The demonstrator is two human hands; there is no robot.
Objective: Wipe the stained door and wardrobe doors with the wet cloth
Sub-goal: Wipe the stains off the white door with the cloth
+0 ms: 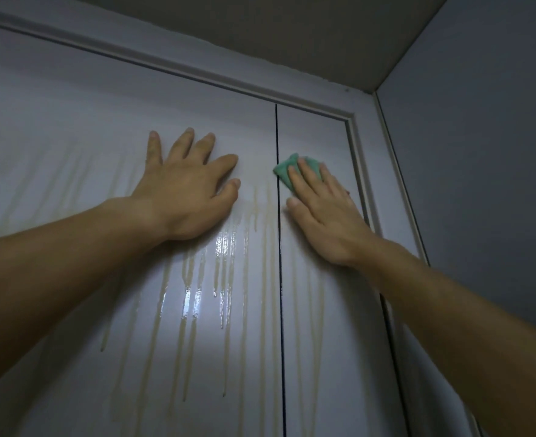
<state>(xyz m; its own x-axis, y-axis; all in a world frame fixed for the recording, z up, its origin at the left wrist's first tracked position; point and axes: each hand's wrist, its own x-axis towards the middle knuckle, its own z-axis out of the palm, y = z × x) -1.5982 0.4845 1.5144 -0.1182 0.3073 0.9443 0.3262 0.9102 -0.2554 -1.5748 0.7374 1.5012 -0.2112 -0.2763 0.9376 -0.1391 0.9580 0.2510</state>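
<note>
Only one view exists, from a wide-angle camera on the person's head. It stands very near the wardrobe doors and faces them tilted upward, so the ceiling fills the top and a side wall the right edge.

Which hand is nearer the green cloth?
Right. The right hand lies flat on the cloth, pressing it against the doors. The left hand rests flat on the left door, left of the gap, not touching the cloth.
</note>
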